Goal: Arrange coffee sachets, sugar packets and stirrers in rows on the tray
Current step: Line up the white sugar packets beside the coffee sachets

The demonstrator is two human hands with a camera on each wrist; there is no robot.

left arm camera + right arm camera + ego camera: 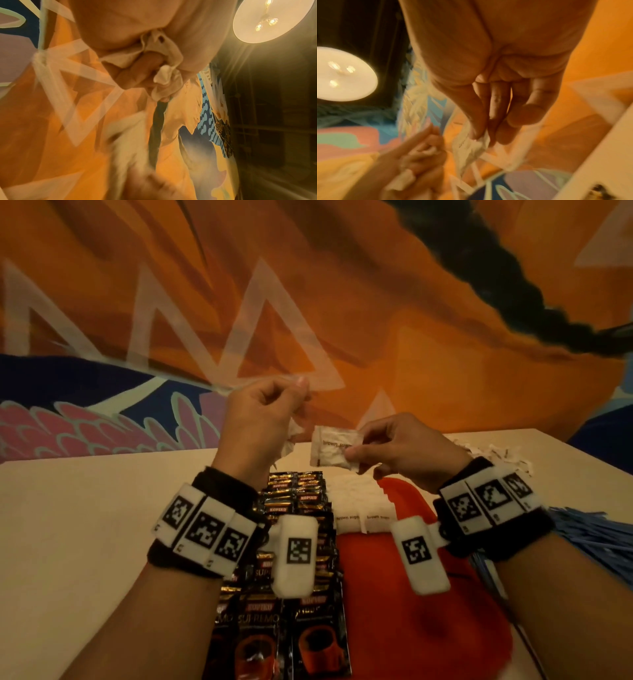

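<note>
**Sugar row under way**

Now we hold one sugar packet (334, 450) up over the tray (411, 594), pinched at its corner by our right hand (400, 450). Our left hand (263, 412) grips a crumpled bunch of more packets (164, 75). Coffee sachets (294, 508) already fill the tray's left side, with a sugar row (363, 518) begun beside them. Stirrers (596, 535) wait on the tabletop (85, 525). Next, we judge, this packet goes down flat, squared to the row's end.
</note>
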